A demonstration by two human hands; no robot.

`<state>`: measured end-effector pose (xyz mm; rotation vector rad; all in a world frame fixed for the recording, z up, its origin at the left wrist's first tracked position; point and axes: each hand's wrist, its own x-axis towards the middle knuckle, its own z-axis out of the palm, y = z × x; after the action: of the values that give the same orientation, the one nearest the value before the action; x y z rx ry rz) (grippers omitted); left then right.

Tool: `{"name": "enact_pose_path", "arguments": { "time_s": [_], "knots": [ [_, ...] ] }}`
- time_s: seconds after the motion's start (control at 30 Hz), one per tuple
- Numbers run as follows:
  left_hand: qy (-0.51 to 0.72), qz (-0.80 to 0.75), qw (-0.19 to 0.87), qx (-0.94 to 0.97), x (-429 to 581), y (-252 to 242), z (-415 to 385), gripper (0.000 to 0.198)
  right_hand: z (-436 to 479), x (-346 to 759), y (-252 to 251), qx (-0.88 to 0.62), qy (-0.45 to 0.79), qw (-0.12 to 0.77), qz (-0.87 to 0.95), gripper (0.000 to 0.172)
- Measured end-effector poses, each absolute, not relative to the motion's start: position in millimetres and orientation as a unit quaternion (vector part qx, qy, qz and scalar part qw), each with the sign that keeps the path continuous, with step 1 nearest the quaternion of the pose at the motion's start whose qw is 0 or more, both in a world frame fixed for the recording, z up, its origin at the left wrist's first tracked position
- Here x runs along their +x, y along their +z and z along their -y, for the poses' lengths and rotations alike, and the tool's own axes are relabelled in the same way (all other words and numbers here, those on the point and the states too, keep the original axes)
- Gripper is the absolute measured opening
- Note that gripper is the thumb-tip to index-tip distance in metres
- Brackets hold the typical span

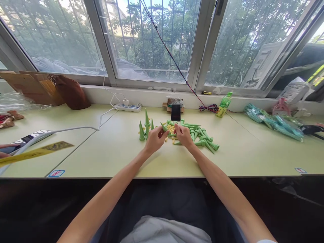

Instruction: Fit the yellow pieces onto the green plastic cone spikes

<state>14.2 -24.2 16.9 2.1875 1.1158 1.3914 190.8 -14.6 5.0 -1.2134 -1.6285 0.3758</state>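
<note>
My left hand [155, 139] is closed round a green plastic spike [164, 127], its pointed end tilted up to the left. Close by on the right, my right hand [184, 135] is pinched; whatever is between its fingertips is hidden. Small yellow plastic pieces [172, 129] lie on the table between and behind the hands. To the right of my right hand, several loose green spikes [202, 135] lie in a pile. Left of my left hand, several green spikes [142, 131] stand upright, points up.
A phone [176, 112] leans on a small box behind the pieces. Further back are a power strip [129, 107], a green-capped bottle [224, 105] and a coiled cable [209, 108]. Bluish plastic bags [275, 123] lie right. At left, another person's hand [3, 154] is near a yellow strap [37, 152].
</note>
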Motion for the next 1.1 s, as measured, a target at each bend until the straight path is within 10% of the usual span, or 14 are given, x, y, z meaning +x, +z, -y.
{"name": "enact_pose_path", "arguments": {
  "time_s": [0.47,1.1],
  "knots": [
    [0.552,-0.437,-0.035,0.709,-19,56,27,0.031,12,191,0,-0.484,0.178,0.491,0.702,0.065],
    [0.469,-0.591,0.016,0.656,-72,73,-27,0.020,10,190,-7,-0.468,0.172,0.472,0.727,0.063]
  ]
}}
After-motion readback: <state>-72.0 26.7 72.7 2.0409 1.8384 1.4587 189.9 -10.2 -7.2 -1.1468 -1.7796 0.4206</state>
